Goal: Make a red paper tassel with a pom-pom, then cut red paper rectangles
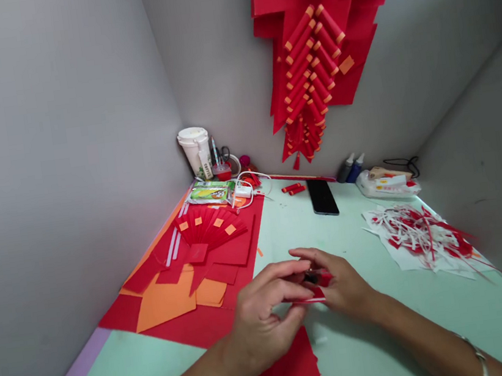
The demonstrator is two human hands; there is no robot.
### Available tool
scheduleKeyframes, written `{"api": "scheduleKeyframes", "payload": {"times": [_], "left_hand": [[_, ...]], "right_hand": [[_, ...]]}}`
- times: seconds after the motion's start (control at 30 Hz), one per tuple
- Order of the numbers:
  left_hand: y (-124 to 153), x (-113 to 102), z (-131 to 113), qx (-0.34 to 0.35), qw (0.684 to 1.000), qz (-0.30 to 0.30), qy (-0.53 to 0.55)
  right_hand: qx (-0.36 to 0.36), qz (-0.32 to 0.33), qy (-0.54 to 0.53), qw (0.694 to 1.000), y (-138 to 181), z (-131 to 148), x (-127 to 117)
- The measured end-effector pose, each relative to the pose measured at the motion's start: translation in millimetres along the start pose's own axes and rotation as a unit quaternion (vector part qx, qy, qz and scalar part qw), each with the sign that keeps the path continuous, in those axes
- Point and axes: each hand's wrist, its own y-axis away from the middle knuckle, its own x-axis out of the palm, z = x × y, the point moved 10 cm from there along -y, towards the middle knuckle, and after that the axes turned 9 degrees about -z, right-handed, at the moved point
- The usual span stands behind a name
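My left hand (261,316) and my right hand (340,284) meet over the pale green table (368,345), fingers pinched together on a small piece of red paper (313,294) with a white strip along its edge. A dark small part shows between the fingertips; I cannot make out what it is. Just below my left hand lies a stack of red paper pieces (289,374) with white edge strips.
Red and orange sheets (189,282) with fanned red strips cover the left side. A black phone (322,196), red paper rolls (293,188), glue bottles (351,168), a cup (196,152) and a scrap pile (424,236) lie beyond. Red paper firecrackers (309,69) hang on the wall.
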Motion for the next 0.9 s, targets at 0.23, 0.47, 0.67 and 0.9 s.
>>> {"api": "scheduleKeyframes", "payload": {"times": [0.23, 0.47, 0.67, 0.9], "left_hand": [[8.0, 15.0, -20.8, 0.103, 0.993, 0.059, 0.000], [-3.0, 12.9, 18.7, -0.126, 0.982, -0.013, 0.143], [1.5, -11.9, 82.4, -0.340, 0.900, -0.169, 0.214], [4.4, -8.9, 105.3, -0.417, 0.824, -0.190, 0.333]], "right_hand": [[-0.203, -0.089, 0.051, 0.974, 5.9, 38.6, -22.4], [-0.033, -0.026, -0.076, 0.996, 0.4, 3.9, -10.7], [0.198, -0.089, -0.205, 0.954, 10.3, -57.0, -13.5], [0.256, -0.100, -0.387, 0.880, 15.4, -65.8, -1.1]]}}
